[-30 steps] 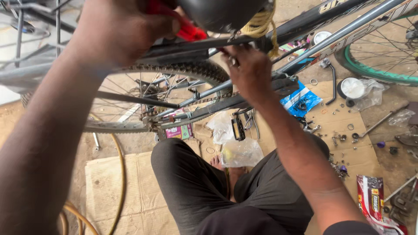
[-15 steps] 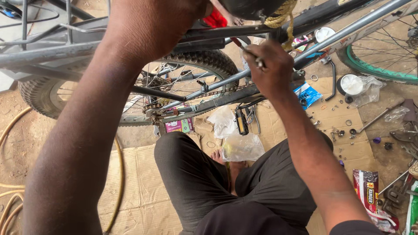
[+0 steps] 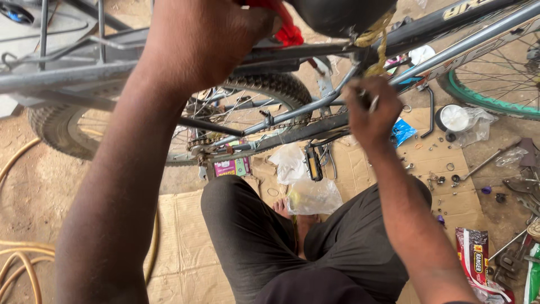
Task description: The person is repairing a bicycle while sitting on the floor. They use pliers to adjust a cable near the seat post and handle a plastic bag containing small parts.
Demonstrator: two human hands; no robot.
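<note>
Right hand (image 3: 371, 110): I saw it closed on a small metal tool (image 3: 373, 103) against the bicycle frame (image 3: 315, 107).
Left hand (image 3: 208, 39): gripped the red part (image 3: 284, 25) under the saddle (image 3: 337, 14).
Frame axis: ran low-left to high-right; right hand nearer.

Left hand (image 3: 208, 39): raised close to the camera, back of hand facing the lens, fingers curled closed, forearm extending down to the lower left. Right hand (image 3: 372, 112): extended forward, lower, fingers clenched into a fist-like grip, forearm running toward the lower right.
</note>
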